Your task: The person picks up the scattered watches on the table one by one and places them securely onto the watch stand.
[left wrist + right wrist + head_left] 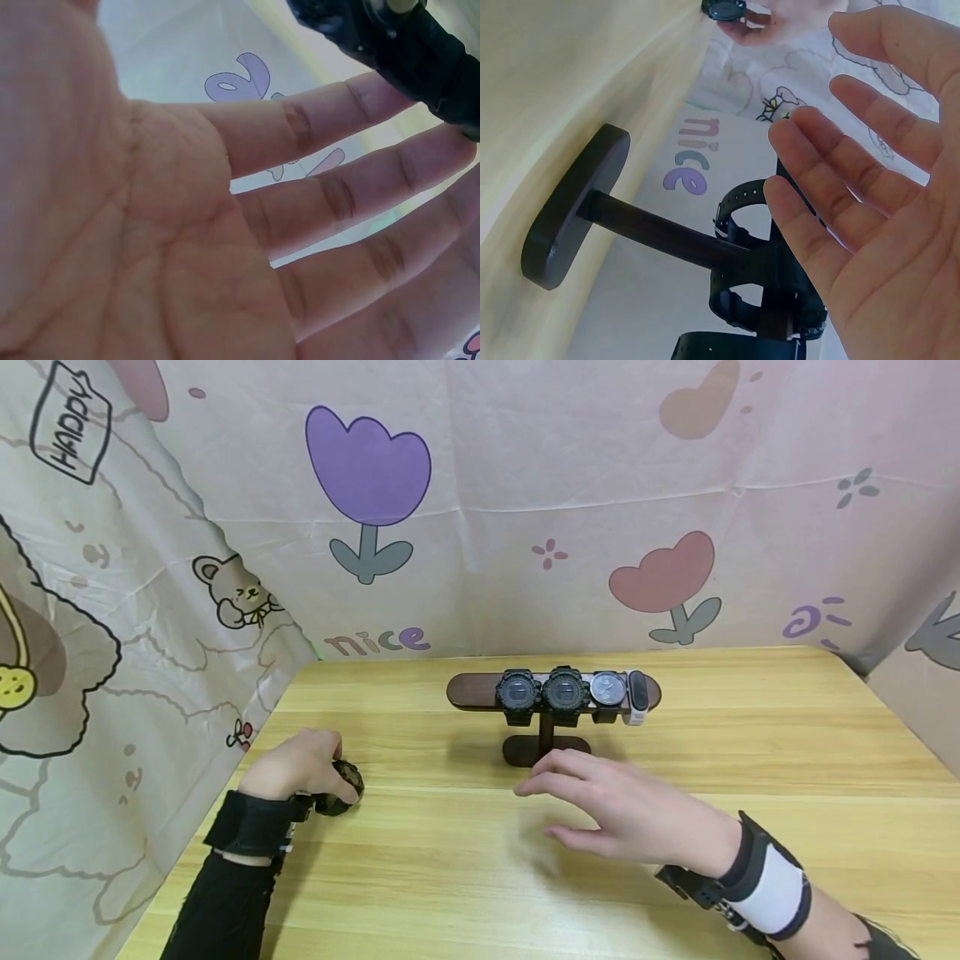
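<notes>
At the table's left side my left hand (300, 765) grips a black wristwatch (347, 783) between thumb and fingers. In the left wrist view, the fingertips meet the dark watch (409, 56) at the upper right. My right hand (618, 802) hovers with fingers spread and holds nothing, just in front of a dark brown watch stand (472, 692). Side by side on the stand's bar sit a black digital watch (517, 692), another one (565, 692), a round silver-faced watch (607, 689) and a fitness band (637, 693) with a pale strap.
The light wooden table (787, 727) runs back to a printed cloth (487, 460) with flowers and lettering. More cloth hangs along the left side (150, 693). The bar's left end is bare wood, beside the first black watch.
</notes>
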`<state>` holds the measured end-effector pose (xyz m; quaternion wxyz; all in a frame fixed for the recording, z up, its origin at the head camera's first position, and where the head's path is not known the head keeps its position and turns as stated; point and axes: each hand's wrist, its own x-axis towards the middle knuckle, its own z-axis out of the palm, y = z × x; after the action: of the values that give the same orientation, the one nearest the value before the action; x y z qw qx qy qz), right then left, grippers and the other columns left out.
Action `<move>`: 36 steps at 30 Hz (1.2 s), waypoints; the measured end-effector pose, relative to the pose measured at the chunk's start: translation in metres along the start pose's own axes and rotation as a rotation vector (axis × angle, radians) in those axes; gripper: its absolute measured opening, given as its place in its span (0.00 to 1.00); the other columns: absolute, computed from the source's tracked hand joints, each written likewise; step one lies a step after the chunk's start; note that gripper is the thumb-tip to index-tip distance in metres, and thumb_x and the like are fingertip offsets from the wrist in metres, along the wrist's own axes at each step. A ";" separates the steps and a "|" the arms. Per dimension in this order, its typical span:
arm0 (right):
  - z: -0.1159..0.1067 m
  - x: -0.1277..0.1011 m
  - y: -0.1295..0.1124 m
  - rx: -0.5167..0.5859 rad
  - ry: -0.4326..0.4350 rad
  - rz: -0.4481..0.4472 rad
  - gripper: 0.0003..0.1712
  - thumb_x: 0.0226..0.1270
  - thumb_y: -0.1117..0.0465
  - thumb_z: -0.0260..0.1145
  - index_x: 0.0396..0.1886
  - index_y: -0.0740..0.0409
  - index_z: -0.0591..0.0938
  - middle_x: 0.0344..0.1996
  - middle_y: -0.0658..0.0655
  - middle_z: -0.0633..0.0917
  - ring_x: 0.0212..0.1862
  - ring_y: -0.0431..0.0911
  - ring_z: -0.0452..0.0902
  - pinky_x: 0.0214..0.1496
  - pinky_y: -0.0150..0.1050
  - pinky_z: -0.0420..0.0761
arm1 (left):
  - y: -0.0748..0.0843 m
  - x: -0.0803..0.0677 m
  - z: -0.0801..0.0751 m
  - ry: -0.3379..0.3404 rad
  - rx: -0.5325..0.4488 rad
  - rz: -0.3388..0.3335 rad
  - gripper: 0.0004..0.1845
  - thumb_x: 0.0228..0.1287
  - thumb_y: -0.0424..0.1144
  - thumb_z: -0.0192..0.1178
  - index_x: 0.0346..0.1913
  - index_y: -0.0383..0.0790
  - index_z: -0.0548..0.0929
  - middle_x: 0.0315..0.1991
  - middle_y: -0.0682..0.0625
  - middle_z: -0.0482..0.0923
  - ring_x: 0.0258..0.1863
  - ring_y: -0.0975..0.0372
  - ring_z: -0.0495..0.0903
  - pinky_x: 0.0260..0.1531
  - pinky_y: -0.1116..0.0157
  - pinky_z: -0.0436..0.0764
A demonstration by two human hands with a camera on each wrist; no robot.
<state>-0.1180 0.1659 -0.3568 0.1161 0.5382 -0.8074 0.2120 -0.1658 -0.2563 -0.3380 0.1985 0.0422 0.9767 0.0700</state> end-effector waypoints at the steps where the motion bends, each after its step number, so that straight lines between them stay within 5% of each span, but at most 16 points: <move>1: 0.001 0.001 0.000 0.001 -0.003 -0.001 0.27 0.70 0.56 0.77 0.67 0.46 0.81 0.59 0.43 0.82 0.59 0.37 0.80 0.59 0.37 0.86 | 0.000 0.000 0.000 0.000 -0.003 0.001 0.34 0.47 0.50 0.85 0.48 0.32 0.80 0.45 0.40 0.82 0.39 0.52 0.78 0.40 0.55 0.83; 10: 0.007 0.011 -0.005 -0.010 -0.055 -0.017 0.26 0.72 0.54 0.75 0.67 0.48 0.81 0.58 0.46 0.82 0.58 0.38 0.80 0.60 0.38 0.86 | 0.000 0.001 0.002 -0.001 -0.013 0.008 0.29 0.48 0.48 0.84 0.42 0.35 0.79 0.39 0.45 0.78 0.36 0.54 0.74 0.38 0.59 0.79; 15: 0.012 0.015 -0.006 -0.007 -0.064 -0.016 0.26 0.71 0.54 0.76 0.66 0.49 0.82 0.57 0.46 0.82 0.57 0.39 0.80 0.60 0.38 0.86 | 0.000 0.001 0.003 0.032 -0.007 0.065 0.26 0.49 0.48 0.84 0.39 0.36 0.79 0.37 0.46 0.78 0.35 0.55 0.73 0.37 0.60 0.77; 36: 0.022 0.028 -0.006 0.005 -0.100 -0.012 0.24 0.73 0.54 0.75 0.66 0.49 0.82 0.58 0.48 0.82 0.58 0.40 0.80 0.62 0.38 0.85 | 0.029 -0.023 -0.011 0.452 0.036 0.387 0.25 0.47 0.43 0.83 0.44 0.38 0.82 0.39 0.48 0.79 0.34 0.59 0.79 0.36 0.59 0.84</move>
<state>-0.1222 0.1302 -0.3633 0.0755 0.5532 -0.8085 0.1862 -0.1473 -0.2320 -0.3146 -0.0416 0.2146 0.9710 0.0969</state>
